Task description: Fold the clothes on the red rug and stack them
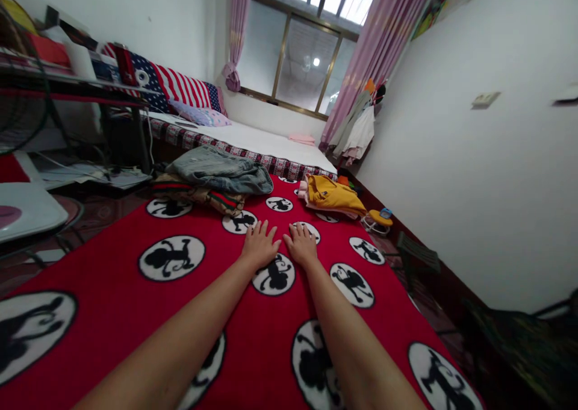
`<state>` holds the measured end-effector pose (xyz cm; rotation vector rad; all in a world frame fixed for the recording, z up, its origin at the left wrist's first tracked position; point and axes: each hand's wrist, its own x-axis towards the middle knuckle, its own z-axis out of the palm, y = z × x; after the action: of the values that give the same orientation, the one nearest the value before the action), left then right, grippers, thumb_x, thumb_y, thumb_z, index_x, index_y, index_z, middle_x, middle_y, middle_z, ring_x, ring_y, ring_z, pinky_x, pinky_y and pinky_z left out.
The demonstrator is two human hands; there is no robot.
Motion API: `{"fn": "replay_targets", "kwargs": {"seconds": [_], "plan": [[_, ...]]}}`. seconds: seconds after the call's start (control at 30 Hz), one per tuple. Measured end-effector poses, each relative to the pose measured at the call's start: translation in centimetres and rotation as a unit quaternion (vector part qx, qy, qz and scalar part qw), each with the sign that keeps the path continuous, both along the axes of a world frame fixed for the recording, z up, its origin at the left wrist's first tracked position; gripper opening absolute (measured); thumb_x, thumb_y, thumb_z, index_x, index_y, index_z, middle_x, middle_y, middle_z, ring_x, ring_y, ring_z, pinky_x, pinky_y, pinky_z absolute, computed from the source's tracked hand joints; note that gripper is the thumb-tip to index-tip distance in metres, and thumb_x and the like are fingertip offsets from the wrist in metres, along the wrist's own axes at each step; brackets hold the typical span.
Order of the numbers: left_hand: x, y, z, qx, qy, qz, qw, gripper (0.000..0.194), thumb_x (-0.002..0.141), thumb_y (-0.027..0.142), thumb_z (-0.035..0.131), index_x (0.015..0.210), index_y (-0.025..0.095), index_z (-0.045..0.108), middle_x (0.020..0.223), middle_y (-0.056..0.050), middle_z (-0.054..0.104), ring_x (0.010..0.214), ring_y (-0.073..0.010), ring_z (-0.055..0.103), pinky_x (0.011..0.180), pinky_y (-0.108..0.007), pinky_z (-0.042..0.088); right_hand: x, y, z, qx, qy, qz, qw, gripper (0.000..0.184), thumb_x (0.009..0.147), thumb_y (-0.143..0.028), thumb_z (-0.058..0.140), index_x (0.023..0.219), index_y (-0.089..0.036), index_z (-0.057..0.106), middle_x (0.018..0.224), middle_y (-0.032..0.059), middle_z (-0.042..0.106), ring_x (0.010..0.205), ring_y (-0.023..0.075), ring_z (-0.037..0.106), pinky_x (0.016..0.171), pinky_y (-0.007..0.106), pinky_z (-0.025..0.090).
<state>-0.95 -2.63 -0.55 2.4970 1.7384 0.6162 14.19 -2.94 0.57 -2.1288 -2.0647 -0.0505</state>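
Note:
My left hand [261, 245] lies flat on a red blanket [112, 310] printed with white circles and black monkey figures. Its fingers are spread, and nothing is in it. Close beside it, my right hand [301, 243] rests palm down on the same cloth, fingers apart and holding nothing. Beyond my left hand sits a pile of clothes, with blue denim [221, 168] on top of a brown patterned garment [205, 198] with a green and red stripe. Past my right hand, a folded yellow garment [336, 194] lies over something pink.
A bed [253, 141] with a white sheet runs under the window. At left stand a cluttered desk [121, 99] and a white chair or stool top [31, 211]. Along the right wall are a small yellow stool [378, 218] and a dark folding seat [418, 253].

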Motion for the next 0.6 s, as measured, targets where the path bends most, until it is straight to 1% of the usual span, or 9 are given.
{"fn": "replay_targets", "kwargs": {"seconds": [0.1,0.23,0.33,0.5,0.6], "plan": [[0.0,-1.5,0.0,-0.018,0.008,0.000,1.000,0.058,0.094,0.048,0.039,0.145,0.021,0.045,0.156,-0.014,0.033,0.145,-0.0330,0.025,0.115,-0.053,0.016,-0.5,-1.5,0.0,0.006,0.007,-0.010,1.000,0.060,0.098,-0.051,0.032,0.150,-0.022,0.035,0.159,0.0082,0.028,0.146,0.0305,0.022,0.114,0.055,0.018],[-0.3,-2.4,0.2,-0.025,0.013,-0.002,1.000,0.059,0.094,0.049,0.036,0.145,0.021,0.044,0.156,-0.013,0.032,0.144,-0.0326,0.025,0.115,-0.052,0.017,-0.8,-2.5,-0.1,0.026,0.018,-0.011,0.999,0.057,0.097,-0.049,0.035,0.148,-0.022,0.039,0.157,0.0084,0.031,0.145,0.0289,0.025,0.115,0.052,0.020],[-0.3,-2.5,0.3,-0.033,0.012,-0.001,0.999,0.059,0.094,0.049,0.036,0.146,0.021,0.044,0.156,-0.014,0.031,0.144,-0.0332,0.025,0.115,-0.053,0.016,-0.7,-2.5,-0.1,0.035,0.030,-0.012,0.999,0.055,0.097,-0.049,0.038,0.145,-0.023,0.042,0.156,0.0075,0.034,0.143,0.0284,0.028,0.114,0.050,0.021],[-0.1,-2.4,0.4,-0.033,0.009,0.003,0.999,0.060,0.093,0.050,0.037,0.146,0.022,0.044,0.156,-0.014,0.032,0.144,-0.0341,0.025,0.115,-0.054,0.016,-0.2,-2.0,-0.2,0.041,0.052,-0.006,0.998,0.053,0.095,-0.047,0.042,0.141,-0.022,0.048,0.154,0.0081,0.038,0.142,0.0282,0.031,0.114,0.051,0.023],[-0.1,-2.3,0.5,-0.033,0.010,0.006,0.999,0.060,0.093,0.050,0.036,0.146,0.022,0.044,0.156,-0.014,0.032,0.144,-0.0340,0.024,0.115,-0.054,0.016,0.1,-1.9,-0.3,0.050,0.070,-0.004,0.996,0.050,0.094,-0.047,0.045,0.138,-0.024,0.051,0.152,0.0071,0.041,0.141,0.0268,0.033,0.114,0.048,0.024]]}}
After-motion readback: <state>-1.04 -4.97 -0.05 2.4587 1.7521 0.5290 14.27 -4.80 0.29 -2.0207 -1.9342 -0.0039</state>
